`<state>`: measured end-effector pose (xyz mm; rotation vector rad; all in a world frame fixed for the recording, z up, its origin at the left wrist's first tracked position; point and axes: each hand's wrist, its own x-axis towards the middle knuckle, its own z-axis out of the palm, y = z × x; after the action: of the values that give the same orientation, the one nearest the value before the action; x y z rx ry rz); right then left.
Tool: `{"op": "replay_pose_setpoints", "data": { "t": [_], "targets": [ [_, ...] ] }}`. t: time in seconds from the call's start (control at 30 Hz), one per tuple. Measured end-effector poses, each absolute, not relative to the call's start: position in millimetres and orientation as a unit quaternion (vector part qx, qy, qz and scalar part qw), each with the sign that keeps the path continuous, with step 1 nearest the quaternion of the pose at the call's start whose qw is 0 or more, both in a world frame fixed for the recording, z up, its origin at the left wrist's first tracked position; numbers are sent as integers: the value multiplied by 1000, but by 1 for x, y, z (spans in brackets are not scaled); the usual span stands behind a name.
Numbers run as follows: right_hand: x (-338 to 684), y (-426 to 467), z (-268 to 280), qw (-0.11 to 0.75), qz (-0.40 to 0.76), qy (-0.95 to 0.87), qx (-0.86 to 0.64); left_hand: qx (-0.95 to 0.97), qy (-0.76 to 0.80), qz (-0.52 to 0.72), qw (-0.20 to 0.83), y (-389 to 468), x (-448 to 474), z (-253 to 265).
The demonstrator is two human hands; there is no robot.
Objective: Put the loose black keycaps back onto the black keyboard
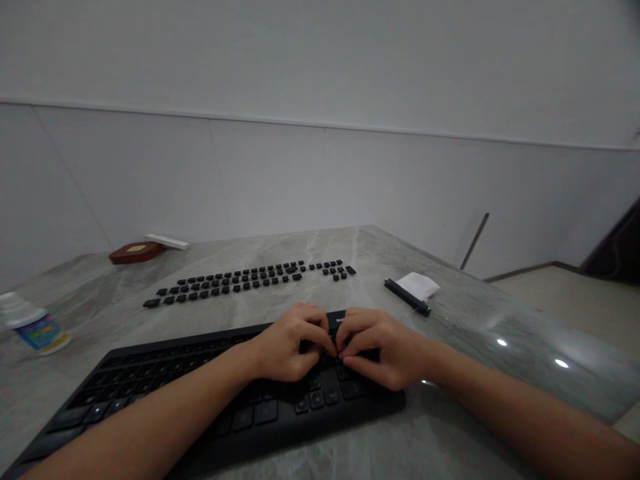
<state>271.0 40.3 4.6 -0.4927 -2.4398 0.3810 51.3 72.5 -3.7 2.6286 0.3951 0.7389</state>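
A black keyboard (295, 435) lies at a slant in front of me, with many keycaps off its upper rows and several left along the near edge. My left hand (295, 343) and my right hand (377, 343) meet over its right part. Thumb and fingers of both are pinched together, the fingertips nearly touching. Whatever they grip between them is too small and hidden to name. Beyond the keyboard, loose black keycaps (237, 289) lie on the table in rows, with a smaller group (335, 277) to the right.
A black stick-like object (406, 297) lies against a white paper piece (423, 285) at right. At left a white bottle (40, 331) with a coloured label stands tilted in view. A reddish-brown box (135, 253) and a white bar (168, 241) sit near the wall.
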Motion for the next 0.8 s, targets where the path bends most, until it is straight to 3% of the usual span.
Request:
{"op": "replay_pose_setpoints", "data": {
  "t": [0.2, 0.8],
  "targets": [
    [274, 43, 4, 364, 113, -910, -161, 941, 127, 264, 172, 73, 52, -3],
    [270, 41, 2, 307, 116, -931, -159, 952, 100, 250, 148, 71, 54, 1]
  ]
}}
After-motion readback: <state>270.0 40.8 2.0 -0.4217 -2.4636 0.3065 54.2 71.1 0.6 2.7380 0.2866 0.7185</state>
